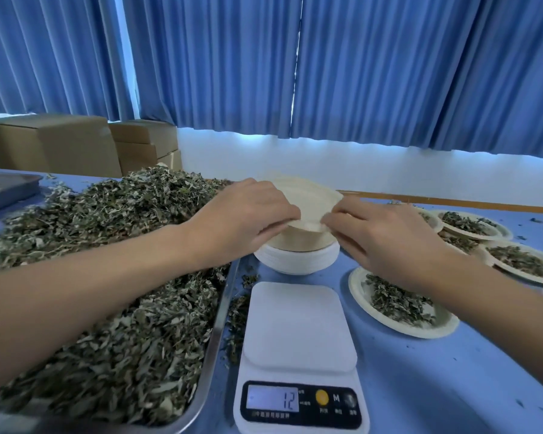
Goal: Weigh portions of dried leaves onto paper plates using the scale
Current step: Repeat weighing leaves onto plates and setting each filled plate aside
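Two hands, both yours, reach past the scale (298,333) to the single stack of paper plates (295,261) just behind it.

Counts:
- One scale, platform bare, display reading 12.
- One metal tray (224,308) close on the scale's left, heaped with dried leaves (107,277). Loose bits lie between tray and scale.
- Four filled plates right of the scale. The nearest (358,285) sits just beside it, and three more lie farther right and behind, overlapping. A fifth rim shows at the frame edge, contents unclear.
- At least three cardboard boxes (76,145) far behind the scale, to the left.

Arms: your forearms are bare, stretched forward and converging behind the scale. The left one passes above the tray.

Left hand (248,220): knuckles up, fingers curled, thumb and fingertips pinching the near rim of the top plate (308,198).

Right hand (380,242): same posture, fingers bent, pinching that same rim just beside your left fingertips.

Whether the top plate is clear of the stack cannot be told.
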The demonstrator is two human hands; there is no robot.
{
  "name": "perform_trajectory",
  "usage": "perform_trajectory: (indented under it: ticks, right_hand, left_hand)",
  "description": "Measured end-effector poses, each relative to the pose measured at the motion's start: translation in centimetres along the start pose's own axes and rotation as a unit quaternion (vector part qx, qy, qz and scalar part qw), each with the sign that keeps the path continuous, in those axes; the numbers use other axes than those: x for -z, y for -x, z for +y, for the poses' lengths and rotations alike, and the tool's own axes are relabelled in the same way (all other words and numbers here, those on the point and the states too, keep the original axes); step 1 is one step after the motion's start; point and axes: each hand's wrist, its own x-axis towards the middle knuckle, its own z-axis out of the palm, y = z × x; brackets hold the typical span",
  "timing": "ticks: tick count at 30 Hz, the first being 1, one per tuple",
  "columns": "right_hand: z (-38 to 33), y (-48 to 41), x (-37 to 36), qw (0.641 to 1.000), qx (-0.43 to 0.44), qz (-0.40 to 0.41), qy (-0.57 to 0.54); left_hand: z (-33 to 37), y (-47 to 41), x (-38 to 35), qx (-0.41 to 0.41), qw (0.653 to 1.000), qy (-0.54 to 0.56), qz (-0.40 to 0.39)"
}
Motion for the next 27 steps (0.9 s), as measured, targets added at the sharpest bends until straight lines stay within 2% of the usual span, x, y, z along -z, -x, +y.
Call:
perform_trajectory:
  ticks: [3,6,12,15,16,18,20,22,25,27]
  right_hand:
    - [-2.4,3.6,0.6,0.999,0.001,0.033,-0.033]
    - [-4.6,7.0,0.0,0.998,0.018,0.033,-0.048]
    - [-6.3,10.3,-1.0,0.994,0.021,-0.045,-0.097]
    - [-6.4,10.6,-0.5,0.991,0.007,-0.084,-0.102]
    - [-6.4,10.6,-0.3,0.991,-0.019,-0.087,-0.098]
    - [-6.6,10.5,-0.1,0.981,-0.133,-0.079,-0.118]
    - [-6.6,10.3,-0.1,0.943,-0.271,-0.057,-0.183]
    - [-6.7,10.4,-0.6,0.903,-0.366,-0.054,-0.219]
    - [-7.4,10.6,-1.7,0.866,-0.413,-0.115,-0.256]
    - [-7.8,10.7,-2.4,0.86,-0.42,-0.122,-0.265]
  left_hand:
    - [3.2,1.9,0.9,-0.045,0.999,0.014,-0.012]
    - [5.8,3.6,0.9,-0.07,0.994,0.045,-0.068]
    - [8.3,5.3,0.0,-0.038,0.973,0.112,-0.198]
    - [8.4,5.2,0.6,0.036,0.962,0.16,-0.218]
    - [8.2,5.2,1.0,0.066,0.962,0.167,-0.204]
    - [7.4,5.1,1.6,0.126,0.969,0.149,-0.15]
    - [5.9,5.0,1.7,0.212,0.966,0.104,-0.108]
    - [3.7,5.2,1.2,0.304,0.943,0.05,-0.126]
    - [0.4,6.1,-0.3,0.401,0.87,-0.013,-0.288]
    - [-0.8,6.8,-1.5,0.44,0.813,0.013,-0.38]
